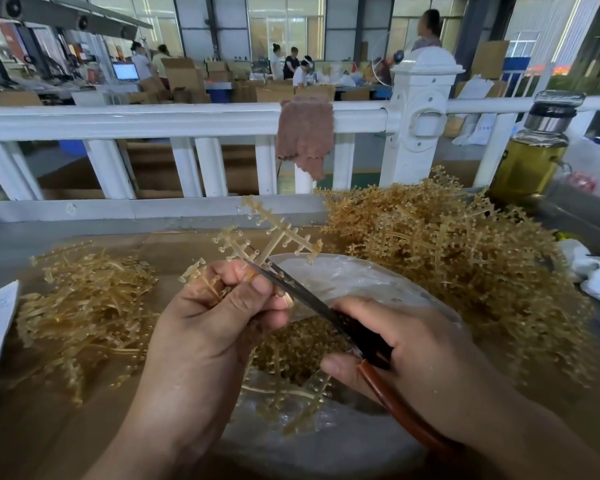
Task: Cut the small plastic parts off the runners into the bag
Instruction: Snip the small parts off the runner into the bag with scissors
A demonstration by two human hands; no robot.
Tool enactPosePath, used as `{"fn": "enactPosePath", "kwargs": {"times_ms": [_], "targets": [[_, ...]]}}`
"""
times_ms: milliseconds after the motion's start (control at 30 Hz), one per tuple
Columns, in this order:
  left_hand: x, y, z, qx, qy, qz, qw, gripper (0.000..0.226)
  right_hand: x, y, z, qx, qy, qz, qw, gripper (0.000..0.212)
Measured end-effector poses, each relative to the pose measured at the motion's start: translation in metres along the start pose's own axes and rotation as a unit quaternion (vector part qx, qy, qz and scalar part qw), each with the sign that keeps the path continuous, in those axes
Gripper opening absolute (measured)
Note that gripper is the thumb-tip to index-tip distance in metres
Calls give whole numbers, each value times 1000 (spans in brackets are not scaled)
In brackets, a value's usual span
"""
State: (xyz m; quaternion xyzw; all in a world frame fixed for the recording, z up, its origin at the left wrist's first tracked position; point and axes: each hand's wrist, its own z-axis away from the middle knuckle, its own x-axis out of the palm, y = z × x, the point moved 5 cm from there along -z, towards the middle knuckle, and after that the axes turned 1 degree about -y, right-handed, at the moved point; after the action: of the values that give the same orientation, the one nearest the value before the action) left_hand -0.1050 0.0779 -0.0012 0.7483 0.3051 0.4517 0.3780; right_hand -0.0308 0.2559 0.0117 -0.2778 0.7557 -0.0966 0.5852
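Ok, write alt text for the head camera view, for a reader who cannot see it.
A person's left hand holds a branched amber runner above a clear plastic bag while the right hand grips scissors, blades against the runner. Small cut parts lie in the bag. A larger runner heap lies right of it, a flatter runner pile left.

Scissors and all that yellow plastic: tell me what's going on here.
A person is trimming small parts off a moulded runner. The left hand grips a branched amber runner above a clear bag, and the right hand holds scissors with the blades at the runner. Cut parts already lie in the bag. A big heap of runners waits on the right; a smaller pile, seemingly trimmed, lies on the left.
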Motion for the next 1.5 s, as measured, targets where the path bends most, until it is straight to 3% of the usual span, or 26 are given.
{"fn": "enactPosePath", "kwargs": {"times_ms": [433,633,800,933,1067,1500], "targets": [[0,-1,1,2,15,1,1000,33,1,0,0,-16,25,8,1000,37],[3,-1,1,18,34,0,999,6,2,-2,-1,-22,24,2,999,35],[3,-2,1,18,27,-4,999,6,2,-2,-2,-23,23,-4,999,36],[2,-5,1,5,34,13,999,27,2,-2,-2,-23,20,-5,1000,29],[3,-7,2,-8,58,36,998,8,1,-2,-3,-19,27,7,999,34],[5,-5,3,-14,67,27,997,10,0,-3,-4,-13,31,-4,999,36]]}}
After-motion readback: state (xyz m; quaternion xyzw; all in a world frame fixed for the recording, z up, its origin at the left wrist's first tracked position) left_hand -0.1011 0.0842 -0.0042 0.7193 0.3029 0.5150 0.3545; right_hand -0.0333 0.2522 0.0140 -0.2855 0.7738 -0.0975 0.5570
